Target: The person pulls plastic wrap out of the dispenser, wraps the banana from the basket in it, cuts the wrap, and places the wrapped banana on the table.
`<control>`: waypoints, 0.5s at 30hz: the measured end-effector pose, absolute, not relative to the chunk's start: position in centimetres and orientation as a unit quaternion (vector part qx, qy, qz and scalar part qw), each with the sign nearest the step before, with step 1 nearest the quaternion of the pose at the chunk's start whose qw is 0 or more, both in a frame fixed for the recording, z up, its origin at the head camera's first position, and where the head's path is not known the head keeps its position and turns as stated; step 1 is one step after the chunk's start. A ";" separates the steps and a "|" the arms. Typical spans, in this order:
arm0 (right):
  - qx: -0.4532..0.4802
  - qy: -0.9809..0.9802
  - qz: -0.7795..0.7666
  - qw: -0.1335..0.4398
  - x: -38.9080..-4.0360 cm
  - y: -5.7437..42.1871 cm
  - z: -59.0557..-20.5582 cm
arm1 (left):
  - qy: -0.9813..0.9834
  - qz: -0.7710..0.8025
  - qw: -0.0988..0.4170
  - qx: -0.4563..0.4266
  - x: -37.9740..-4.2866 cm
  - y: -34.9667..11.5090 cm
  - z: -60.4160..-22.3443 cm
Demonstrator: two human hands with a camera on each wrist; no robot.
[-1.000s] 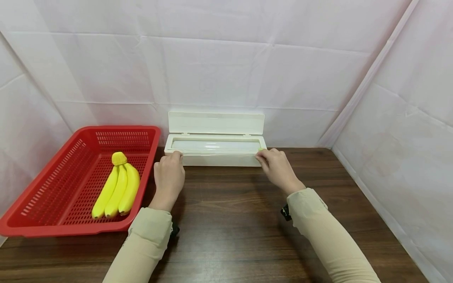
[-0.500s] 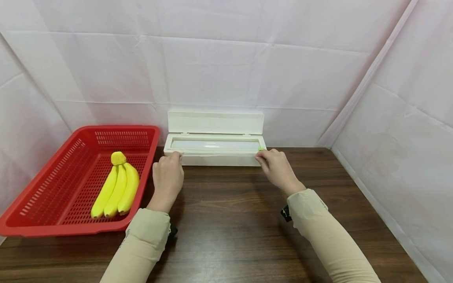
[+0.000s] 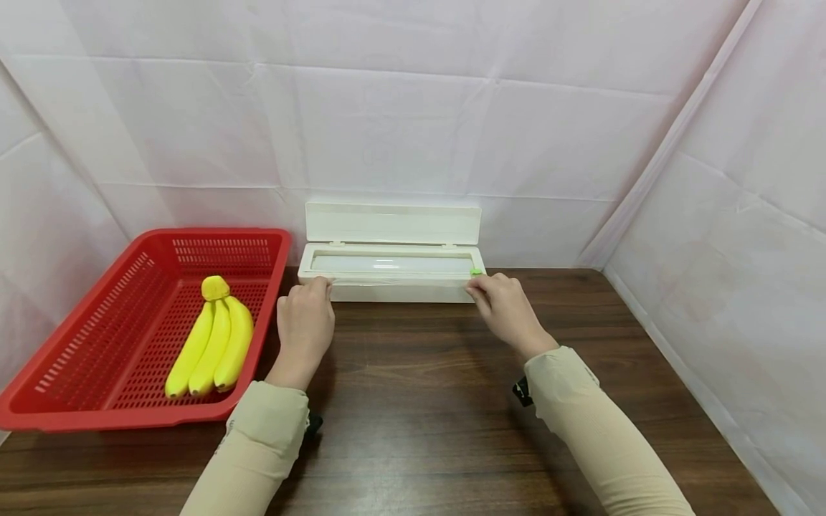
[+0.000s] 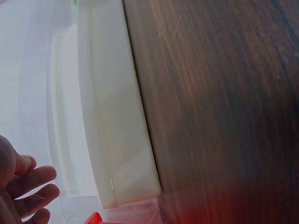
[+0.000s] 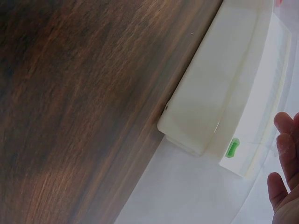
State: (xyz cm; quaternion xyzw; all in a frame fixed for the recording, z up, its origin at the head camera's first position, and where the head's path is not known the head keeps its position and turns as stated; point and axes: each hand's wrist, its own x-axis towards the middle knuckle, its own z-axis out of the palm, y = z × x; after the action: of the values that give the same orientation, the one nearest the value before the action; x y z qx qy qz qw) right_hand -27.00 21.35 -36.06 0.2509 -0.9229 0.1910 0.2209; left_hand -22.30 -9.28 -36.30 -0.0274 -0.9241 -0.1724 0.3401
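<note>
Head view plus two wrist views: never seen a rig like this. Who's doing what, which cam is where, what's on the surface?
No robot here: just a person's left hand and right hand, both bare. The head picture comes from a camera worn on the head, looking forward and down. The other two come from a camera on each wrist, so the scene looks turned there. On the dark wooden table, a red basket holds bananas at left; farther back is a white box, its lid up. The hands seem to pinch clear film along the box's front edge, though it's faint.
</note>
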 end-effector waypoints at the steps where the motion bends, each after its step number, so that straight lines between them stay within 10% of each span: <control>1: 0.251 -0.923 0.192 0.221 -27.0 21.4 -36.0 | -0.924 -0.172 0.340 -0.028 -22.3 -9.3 -36.3; 15: 0.257 -0.921 0.188 0.222 -26.6 21.4 -35.6 | -0.925 -0.170 0.339 -0.028 -22.0 -9.3 -36.1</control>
State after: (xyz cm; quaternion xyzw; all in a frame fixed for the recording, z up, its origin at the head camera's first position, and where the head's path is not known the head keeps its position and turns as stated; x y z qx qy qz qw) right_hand -26.62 21.40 -35.55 0.2569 -0.9215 0.1883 0.2223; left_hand -22.03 -9.34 -36.08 -0.0281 -0.9247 -0.1704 0.3392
